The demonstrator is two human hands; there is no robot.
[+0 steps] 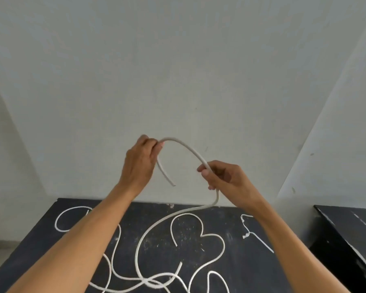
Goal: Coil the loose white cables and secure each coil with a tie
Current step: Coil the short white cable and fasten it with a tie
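Left hand grip: I am seeing the left hand (141,163) pinching the held cable (190,149) close to its end, with the fingers curled in tight. A short tail is hanging free below them and ending in the air.
Right hand grip: the right hand (222,176) is gripping the same cable further along, thumb and fingers curled round it.
Where the cable is: it is arching up between the two hands, above the far edge of the table (241,269). From under the right hand it is dropping to the tabletop and sweeping left and toward me.
Count, hands: two, both raised in front of the wall (178,81) and both on the one cable.
Count, cables: one is in hand. On the table I am seeing a loop at the left (55,224), a heart-shaped curl near the middle (223,246), and several strands crossing at the near edge. They are running out of view, so I cannot tell how many separate cables there are.
Count, ties: one thin white string (245,236) is lying kinked on the right of the table, apart from the cables. I cannot tell whether it is one piece or two.
In the way: my left forearm is covering part of the left loop, and my right forearm is crossing the near right corner of the table.
Around: a second dark surface (347,233) is standing to the right, apart from the table.
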